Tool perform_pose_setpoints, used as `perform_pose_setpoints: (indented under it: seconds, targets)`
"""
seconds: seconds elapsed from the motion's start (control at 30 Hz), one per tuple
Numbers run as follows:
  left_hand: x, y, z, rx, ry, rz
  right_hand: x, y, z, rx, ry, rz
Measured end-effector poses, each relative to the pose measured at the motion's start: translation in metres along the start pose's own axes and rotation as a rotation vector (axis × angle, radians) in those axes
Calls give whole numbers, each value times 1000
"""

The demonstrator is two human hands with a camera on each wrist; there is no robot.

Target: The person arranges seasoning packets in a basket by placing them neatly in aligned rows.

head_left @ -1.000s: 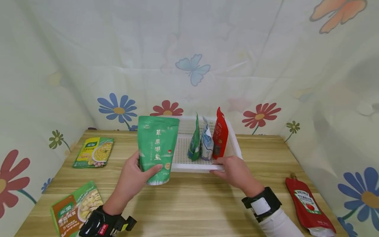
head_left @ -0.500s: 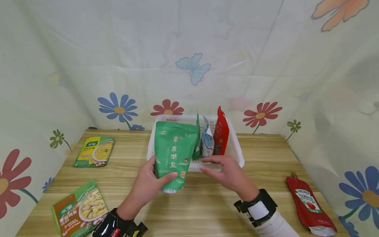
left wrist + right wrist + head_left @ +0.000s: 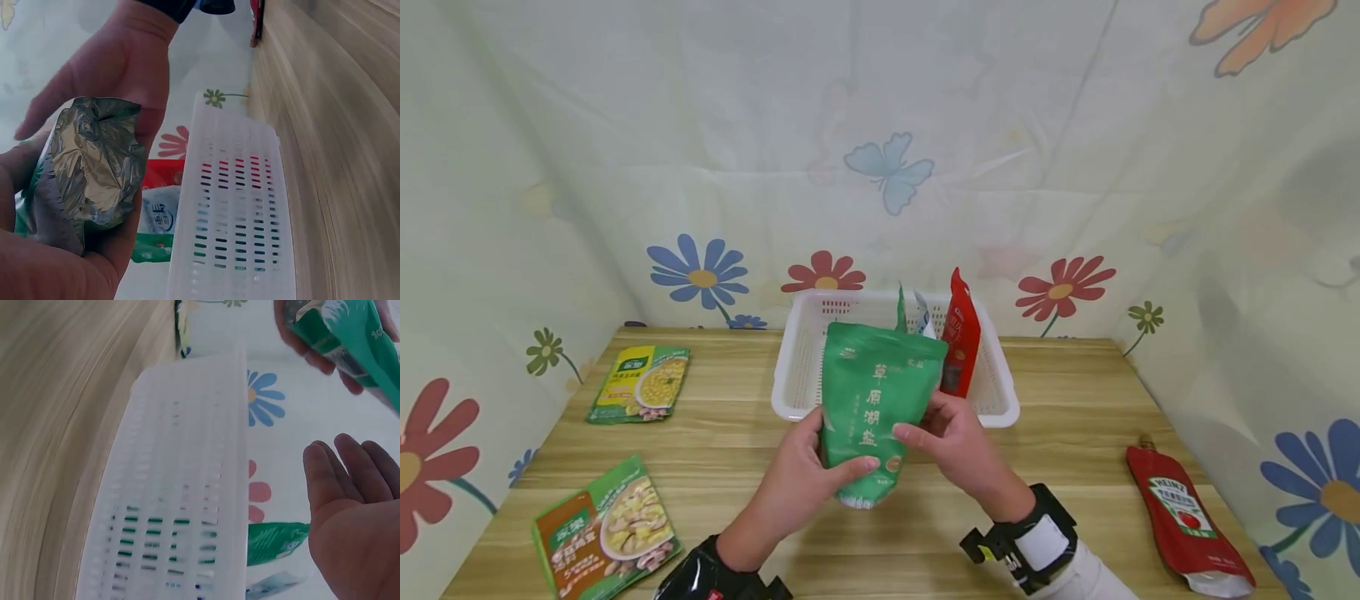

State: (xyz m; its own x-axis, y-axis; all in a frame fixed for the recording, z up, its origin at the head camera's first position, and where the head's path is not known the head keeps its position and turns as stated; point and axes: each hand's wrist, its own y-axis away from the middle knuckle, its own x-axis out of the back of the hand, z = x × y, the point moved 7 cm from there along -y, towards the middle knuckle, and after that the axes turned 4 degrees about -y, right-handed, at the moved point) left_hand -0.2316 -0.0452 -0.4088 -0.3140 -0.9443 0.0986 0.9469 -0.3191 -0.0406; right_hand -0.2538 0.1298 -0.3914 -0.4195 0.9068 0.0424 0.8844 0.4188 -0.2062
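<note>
In the head view my left hand [image 3: 797, 475] grips the lower left side of a green stand-up pouch of salt [image 3: 872, 392], its thumb across the printed front. My right hand [image 3: 962, 450] is at the pouch's right edge, its thumb overlapping the front. From the right wrist, that same right hand [image 3: 362, 531] shows nearly straight fingers below the salt pouch [image 3: 350, 337]. The left wrist view catches the pouch's crinkled foil bottom [image 3: 94, 169]. Behind the pouch stands a white perforated basket [image 3: 782, 400] holding a red bag [image 3: 962, 333], a blue-and-white bag [image 3: 923, 321] and a green bag [image 3: 901, 308], partly hidden.
Two soup packets lie flat at the left of the wooden table: a yellow-green packet [image 3: 640, 383] farther back and a brown-green packet [image 3: 602, 533] nearer. A red Heinz ketchup pouch [image 3: 1183, 517] lies at the right. A flowered curtain [image 3: 880, 108] encloses the table's back and sides.
My left hand has carried the salt pouch rightward and nearer, across the basket's front. My right hand has let go of the basket's front rim and come to the pouch's right edge.
</note>
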Motion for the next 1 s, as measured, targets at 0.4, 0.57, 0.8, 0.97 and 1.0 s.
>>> perform_pose_setpoints:
  seconds: [0.4, 0.57, 0.8, 0.97, 1.0]
  targets:
    - [-12, -1, 1, -34, 9, -40, -17, 3, -10, 76, 119, 33]
    - [-6, -2, -1, -16, -33, 33, -18, 6, -14, 87, 128, 83]
    - [0, -5, 4, -63, -168, 134, -18, 6, -17, 130, 143, 151]
    - [7, -4, 27, -250, -357, 251, -14, 6, -19, 202, 156, 250]
    - [7, -2, 33, -295, -390, 280, -12, 6, -19, 218, 159, 274]
